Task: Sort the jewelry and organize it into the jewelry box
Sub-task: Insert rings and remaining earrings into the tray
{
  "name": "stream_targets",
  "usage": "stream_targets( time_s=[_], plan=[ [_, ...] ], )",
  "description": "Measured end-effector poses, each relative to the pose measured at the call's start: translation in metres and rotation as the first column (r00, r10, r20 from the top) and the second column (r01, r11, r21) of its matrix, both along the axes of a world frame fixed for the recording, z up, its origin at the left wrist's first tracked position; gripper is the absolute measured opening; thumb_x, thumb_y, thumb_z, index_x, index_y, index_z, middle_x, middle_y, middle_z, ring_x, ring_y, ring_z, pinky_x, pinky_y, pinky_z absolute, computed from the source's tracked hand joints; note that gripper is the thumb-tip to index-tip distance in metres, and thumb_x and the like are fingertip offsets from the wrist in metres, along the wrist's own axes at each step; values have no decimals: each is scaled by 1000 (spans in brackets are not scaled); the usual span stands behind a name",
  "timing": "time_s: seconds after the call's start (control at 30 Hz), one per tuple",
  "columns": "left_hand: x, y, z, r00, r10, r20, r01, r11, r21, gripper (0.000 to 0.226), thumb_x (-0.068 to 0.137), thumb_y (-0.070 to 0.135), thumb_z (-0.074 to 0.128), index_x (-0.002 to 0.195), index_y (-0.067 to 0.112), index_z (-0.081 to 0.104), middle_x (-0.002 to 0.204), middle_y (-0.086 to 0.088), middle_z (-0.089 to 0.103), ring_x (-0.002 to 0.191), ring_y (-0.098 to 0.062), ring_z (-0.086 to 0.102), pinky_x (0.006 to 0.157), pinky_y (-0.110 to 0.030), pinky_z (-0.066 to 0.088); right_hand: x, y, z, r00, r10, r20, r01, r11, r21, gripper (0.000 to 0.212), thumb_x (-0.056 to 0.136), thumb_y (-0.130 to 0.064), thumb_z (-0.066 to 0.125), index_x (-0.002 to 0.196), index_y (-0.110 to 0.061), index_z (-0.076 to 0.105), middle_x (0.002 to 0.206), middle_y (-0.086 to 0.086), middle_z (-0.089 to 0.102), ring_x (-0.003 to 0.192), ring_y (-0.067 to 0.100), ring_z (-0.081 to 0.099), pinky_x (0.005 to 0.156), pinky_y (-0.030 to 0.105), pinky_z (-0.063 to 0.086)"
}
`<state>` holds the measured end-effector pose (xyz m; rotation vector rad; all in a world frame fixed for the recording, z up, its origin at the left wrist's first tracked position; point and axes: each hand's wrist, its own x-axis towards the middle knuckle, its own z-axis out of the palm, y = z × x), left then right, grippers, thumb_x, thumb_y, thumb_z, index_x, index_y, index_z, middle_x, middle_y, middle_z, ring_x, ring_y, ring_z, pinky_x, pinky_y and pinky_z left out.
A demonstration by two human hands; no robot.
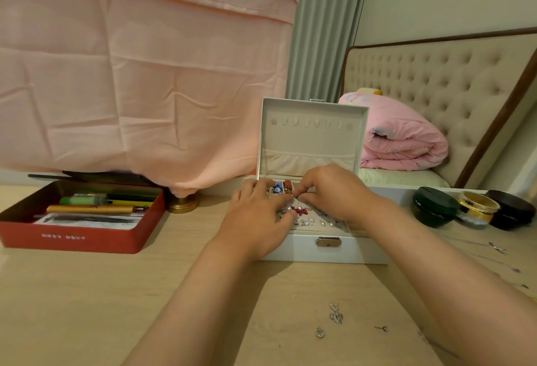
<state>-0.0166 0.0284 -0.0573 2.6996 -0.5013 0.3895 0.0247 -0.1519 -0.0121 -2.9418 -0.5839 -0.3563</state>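
The white jewelry box stands open on the wooden table, its lid upright. Both hands reach into its tray. My left hand lies flat over the left part of the tray, fingers spread among small earrings, next to a red bow-shaped piece. My right hand pinches thumb and forefinger together over the tray; what is in the pinch is too small to make out. Blue and red beads fill rear compartments. Pearl studs sit in the front padding.
Loose silver charms, a round stud and a pin lie on the table near me. A thin chain lies at right. A red tin of pens stands left; dark jars and gold bangles right.
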Motion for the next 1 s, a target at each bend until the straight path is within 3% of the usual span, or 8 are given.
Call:
stream_targets(
  time_s=[0.17,0.3,0.47,0.57,0.67,0.8,0.9,1.0],
  plan=[
    [1,1,0,1000,-8,1,8,1000,-16,46,99,54,36,143,43,47,155,5,31,142,-16,14,115,-39,18,-1,0,5,999,-6,-38,9,997,77,19,95,-28,65,108,-32,78,113,-11,74,105,14,65,89,33,53],
    [1,1,0,1000,-12,6,12,1000,-6,47,99,54,36,143,42,47,155,5,31,141,-16,15,114,-39,19,-6,-1,5,999,-22,-43,25,998,58,18,94,-28,63,103,-33,78,108,-12,74,101,12,65,81,29,52],
    [-2,0,4,998,-24,55,26,999,-36,45,98,53,41,141,41,51,149,8,37,138,-14,19,112,-36,19,-17,-11,12,999,-43,-15,44,991,129,17,94,-29,63,102,-34,77,108,-15,73,101,9,64,86,34,53],
    [-4,-3,11,980,-63,189,81,993,-87,35,94,48,51,125,38,62,126,11,51,122,-12,32,105,-32,27,-33,-19,16,999,-38,6,36,980,197,13,93,-31,65,97,-36,77,104,-15,72,77,-4,56,81,33,52],
    [-14,-10,24,958,-136,254,166,981,-101,16,88,41,58,101,35,66,94,16,58,94,-8,43,83,-30,38,-57,-27,17,1000,-13,4,12,969,247,11,91,-30,68,95,-36,76,99,-18,71,65,-10,50,75,28,46],
    [-35,-26,44,978,-207,39,208,978,-20,10,85,40,56,84,32,62,75,13,61,75,-9,56,63,-28,39,-97,-36,14,986,30,-164,0,984,180,10,88,-30,71,94,-35,78,82,-22,69,70,-13,56,67,21,45],
    [-44,-38,48,933,-234,-273,249,968,23,14,81,41,61,78,28,65,73,11,63,71,-9,57,62,-25,40,-118,-41,5,934,64,-351,-37,996,82,17,83,-30,76,96,-41,77,84,-23,70,78,-6,61,76,22,53],
    [-49,-45,40,841,-211,-498,303,947,110,11,81,39,66,81,28,69,75,11,67,70,-8,60,65,-23,45,-130,-44,-7,895,91,-438,-60,995,84,23,82,-29,79,103,-38,75,87,-21,71,79,-4,63,77,20,53]
  ],
)
